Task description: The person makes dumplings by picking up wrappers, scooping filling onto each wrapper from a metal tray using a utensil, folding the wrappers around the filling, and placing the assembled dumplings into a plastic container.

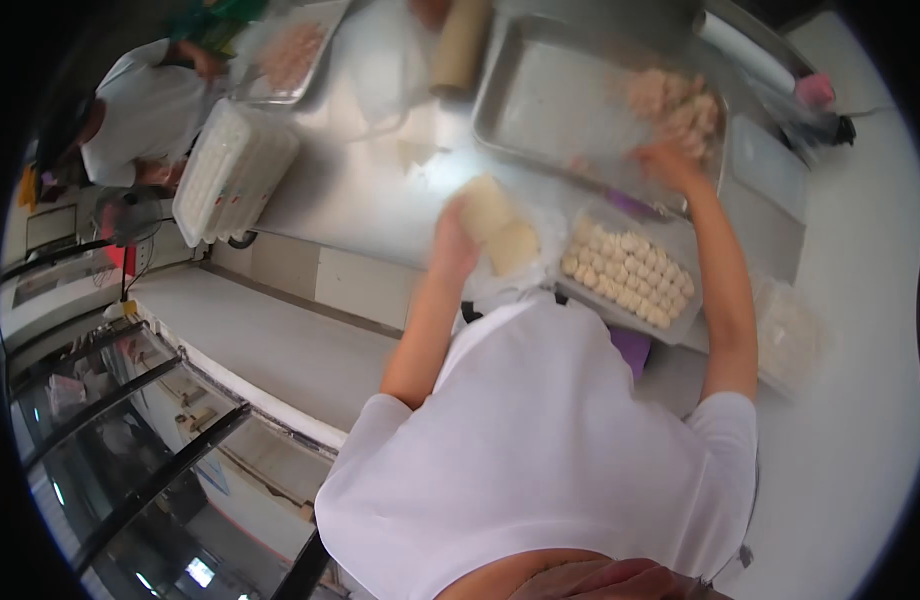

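My left hand (456,236) is closed around a stack of pale yellow dough wrappers (486,205), above the front edge of the metal table. A second square wrapper (513,246) shows just below the stack, over white plastic. My right hand (670,166) is inside the right end of a large metal tray (540,150), beside a heap of pale pink meat filling (675,100). Its fingers are blurred, so whether they hold anything cannot be made out. Between my arms, a plastic tray holds rows of small, pale, wrapped dumplings (635,272).
Stacked white plastic trays (230,175) stand at the table's left edge. Behind them is another tray of pink meat (292,55). A brown roll (462,45) lies at the far side. Another person (145,110) in white works at the left. A plastic-wrap roll (745,52) is at back right.
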Demonstrator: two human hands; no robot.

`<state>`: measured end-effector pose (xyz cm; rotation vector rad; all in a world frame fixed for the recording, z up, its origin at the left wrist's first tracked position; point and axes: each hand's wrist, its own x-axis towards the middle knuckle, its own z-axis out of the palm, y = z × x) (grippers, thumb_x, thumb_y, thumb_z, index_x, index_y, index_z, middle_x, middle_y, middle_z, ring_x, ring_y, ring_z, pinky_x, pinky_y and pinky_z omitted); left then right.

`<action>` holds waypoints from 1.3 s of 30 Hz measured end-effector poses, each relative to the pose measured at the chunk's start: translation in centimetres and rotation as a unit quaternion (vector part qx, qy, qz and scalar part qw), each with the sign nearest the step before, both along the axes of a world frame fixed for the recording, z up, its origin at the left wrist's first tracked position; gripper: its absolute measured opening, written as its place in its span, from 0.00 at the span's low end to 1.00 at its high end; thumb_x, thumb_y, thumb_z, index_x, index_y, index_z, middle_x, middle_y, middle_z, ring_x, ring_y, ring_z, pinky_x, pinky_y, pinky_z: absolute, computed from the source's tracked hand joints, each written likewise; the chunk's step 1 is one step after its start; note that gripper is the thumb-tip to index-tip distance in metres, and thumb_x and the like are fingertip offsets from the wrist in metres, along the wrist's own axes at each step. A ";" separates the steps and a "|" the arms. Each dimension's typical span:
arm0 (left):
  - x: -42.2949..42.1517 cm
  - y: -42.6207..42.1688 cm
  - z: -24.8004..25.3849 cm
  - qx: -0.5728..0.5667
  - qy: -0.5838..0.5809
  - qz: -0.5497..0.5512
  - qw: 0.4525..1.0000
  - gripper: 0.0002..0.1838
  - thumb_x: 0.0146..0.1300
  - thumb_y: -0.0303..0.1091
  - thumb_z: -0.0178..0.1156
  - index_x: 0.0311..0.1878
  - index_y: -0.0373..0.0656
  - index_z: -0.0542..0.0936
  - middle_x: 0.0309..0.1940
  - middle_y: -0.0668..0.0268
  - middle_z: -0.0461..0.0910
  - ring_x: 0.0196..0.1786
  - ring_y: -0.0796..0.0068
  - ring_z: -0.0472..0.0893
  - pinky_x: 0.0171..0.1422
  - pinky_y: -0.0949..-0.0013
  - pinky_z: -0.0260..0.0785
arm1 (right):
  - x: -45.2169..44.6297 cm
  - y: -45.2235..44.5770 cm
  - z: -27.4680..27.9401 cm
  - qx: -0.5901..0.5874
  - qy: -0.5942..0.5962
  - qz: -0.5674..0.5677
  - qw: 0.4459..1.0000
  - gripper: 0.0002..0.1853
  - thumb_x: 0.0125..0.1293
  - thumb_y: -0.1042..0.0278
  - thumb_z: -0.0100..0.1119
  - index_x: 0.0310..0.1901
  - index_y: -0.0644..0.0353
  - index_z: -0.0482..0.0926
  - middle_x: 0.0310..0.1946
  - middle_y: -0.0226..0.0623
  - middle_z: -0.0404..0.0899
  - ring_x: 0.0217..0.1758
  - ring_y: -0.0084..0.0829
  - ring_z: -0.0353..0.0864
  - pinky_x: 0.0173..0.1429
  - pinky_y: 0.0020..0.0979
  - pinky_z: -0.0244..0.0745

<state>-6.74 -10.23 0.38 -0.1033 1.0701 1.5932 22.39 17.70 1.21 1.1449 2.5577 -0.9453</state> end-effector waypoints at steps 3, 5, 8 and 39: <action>-0.1 -0.2 0.7 0.016 0.008 0.005 1.000 0.20 0.69 0.37 0.48 0.60 0.37 0.70 0.53 0.60 0.78 0.57 0.65 0.77 0.65 0.60 0.67 | 0.4 0.8 -0.5 0.049 0.121 -0.012 0.991 0.22 0.61 0.79 0.52 0.57 0.54 0.79 0.36 0.44 0.82 0.36 0.34 0.82 0.48 0.35 0.76; 0.1 -0.3 1.1 -0.027 0.011 -0.002 1.000 0.19 0.69 0.37 0.48 0.59 0.37 0.70 0.53 0.60 0.77 0.57 0.66 0.77 0.65 0.60 0.67 | 0.3 1.1 0.6 0.117 0.141 -0.127 0.975 0.23 0.62 0.78 0.53 0.60 0.56 0.76 0.35 0.43 0.81 0.36 0.36 0.82 0.47 0.36 0.76; 0.2 -0.2 1.0 -0.014 0.012 -0.022 1.000 0.19 0.69 0.37 0.48 0.58 0.38 0.71 0.52 0.60 0.77 0.57 0.66 0.76 0.64 0.61 0.67 | 1.4 3.3 -4.2 0.142 0.158 -0.199 0.957 0.28 0.59 0.80 0.54 0.64 0.54 0.73 0.33 0.43 0.79 0.37 0.36 0.81 0.47 0.38 0.76; 0.4 0.6 1.1 -0.042 0.024 -0.001 0.999 0.17 0.69 0.36 0.50 0.56 0.35 0.72 0.50 0.59 0.78 0.55 0.65 0.78 0.63 0.60 0.68 | 1.3 -0.2 3.4 -0.265 0.222 -0.229 0.910 0.16 0.65 0.77 0.50 0.53 0.70 0.79 0.24 0.35 0.79 0.16 0.17 0.68 0.20 0.22 0.61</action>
